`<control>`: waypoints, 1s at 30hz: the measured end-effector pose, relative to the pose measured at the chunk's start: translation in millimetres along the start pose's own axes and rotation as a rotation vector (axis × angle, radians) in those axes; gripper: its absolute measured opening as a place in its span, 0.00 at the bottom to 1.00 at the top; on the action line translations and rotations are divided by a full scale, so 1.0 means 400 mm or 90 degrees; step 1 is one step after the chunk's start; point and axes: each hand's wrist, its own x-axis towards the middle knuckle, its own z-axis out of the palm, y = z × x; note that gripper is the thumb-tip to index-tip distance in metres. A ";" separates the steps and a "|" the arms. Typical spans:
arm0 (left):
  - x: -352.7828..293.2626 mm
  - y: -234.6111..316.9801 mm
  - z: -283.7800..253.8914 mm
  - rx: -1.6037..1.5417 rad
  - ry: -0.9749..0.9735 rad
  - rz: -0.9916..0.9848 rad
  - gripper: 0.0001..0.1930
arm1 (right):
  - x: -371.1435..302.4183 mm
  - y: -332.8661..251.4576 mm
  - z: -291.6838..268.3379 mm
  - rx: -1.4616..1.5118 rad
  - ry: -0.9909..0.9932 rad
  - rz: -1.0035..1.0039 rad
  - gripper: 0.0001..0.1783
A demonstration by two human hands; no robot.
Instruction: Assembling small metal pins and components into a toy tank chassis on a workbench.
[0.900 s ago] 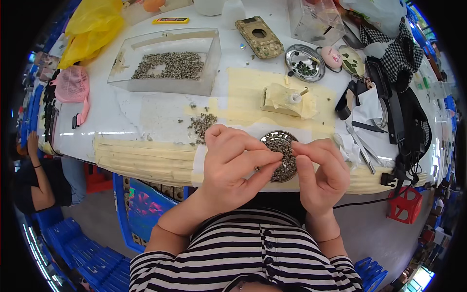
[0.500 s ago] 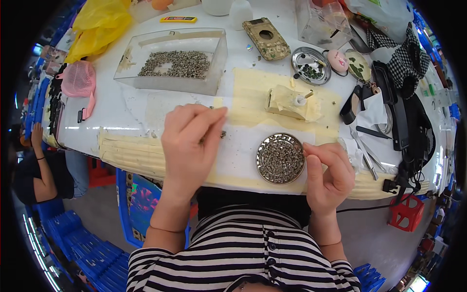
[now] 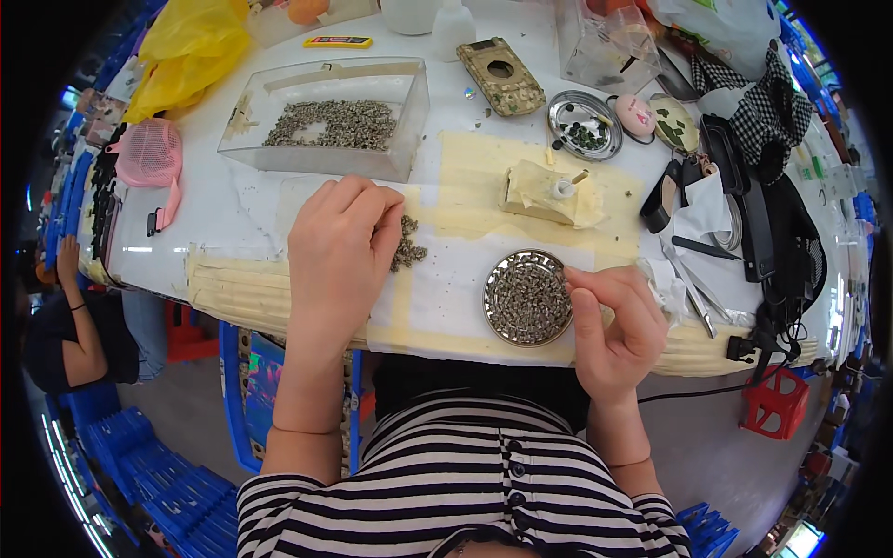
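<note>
Silvery-grey pieces (image 3: 526,302) already cover the round dish (image 3: 485,302); the right hand (image 3: 619,335) has finger and thumb at its rim, pinch unclear. Beside the left hand (image 3: 339,246), its grip hidden, a loose pile (image 3: 406,249) remains on the surface (image 3: 209,223); beyond, a clear box (image 3: 307,163) holds more.

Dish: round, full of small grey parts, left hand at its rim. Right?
Wrong hand: the head view shows the right hand at the rim of the dish. It is round and full of small grey parts.
</note>
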 end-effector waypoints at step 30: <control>-0.035 0.115 0.057 -0.448 0.056 0.088 0.15 | 0.045 -0.036 0.046 0.274 -0.146 0.199 0.03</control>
